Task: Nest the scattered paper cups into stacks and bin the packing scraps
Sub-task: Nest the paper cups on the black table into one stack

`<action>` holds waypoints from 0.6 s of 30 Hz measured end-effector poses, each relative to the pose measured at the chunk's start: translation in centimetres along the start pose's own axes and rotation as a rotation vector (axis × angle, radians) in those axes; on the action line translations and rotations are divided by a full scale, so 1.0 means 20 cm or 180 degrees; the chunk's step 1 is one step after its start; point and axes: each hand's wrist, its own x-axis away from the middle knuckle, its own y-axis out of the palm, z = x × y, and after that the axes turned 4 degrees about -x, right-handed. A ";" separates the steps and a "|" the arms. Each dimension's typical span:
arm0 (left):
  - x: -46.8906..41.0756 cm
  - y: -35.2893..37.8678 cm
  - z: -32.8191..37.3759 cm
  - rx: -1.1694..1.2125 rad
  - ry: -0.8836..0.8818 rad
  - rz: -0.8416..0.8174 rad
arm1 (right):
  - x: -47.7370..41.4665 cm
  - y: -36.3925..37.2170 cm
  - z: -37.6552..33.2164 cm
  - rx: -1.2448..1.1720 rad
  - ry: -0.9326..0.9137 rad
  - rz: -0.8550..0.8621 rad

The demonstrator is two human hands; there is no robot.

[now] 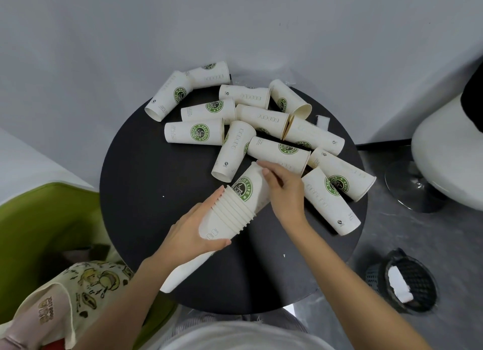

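Spanning mid-frame, a round black table (146,182) carries roughly a dozen loose paper cups (194,132) on their sides across its far half. Nested stack (230,213) slants over the near half. Mesh bin (373,276) on the floor at right holds a white scrap (398,284). Left hand (193,232) wraps the stack's middle; right hand (285,190) curls fingers around its far-end cup.

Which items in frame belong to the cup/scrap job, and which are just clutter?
Job: nested stack gripped by left hand and right hand; loose cups; packing scrap on table; mesh bin holding white scrap.
Clutter: tote bag, green chair, white chair.
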 end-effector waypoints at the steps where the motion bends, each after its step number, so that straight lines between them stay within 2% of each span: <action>1: 0.00 0.00 0.00 0.0015 -0.0007 0.0009 | 0.02 0.02 0.01 -0.0015 0.0055 -0.0087; 7: -0.01 0.02 0.02 0.0005 -0.0034 0.0040 | 0.12 0.09 0.02 0.0027 0.0101 -0.0433; 18: -0.06 0.04 0.02 -0.0045 -0.0220 0.0049 | 0.15 0.13 0.04 -0.0076 0.0310 -0.0364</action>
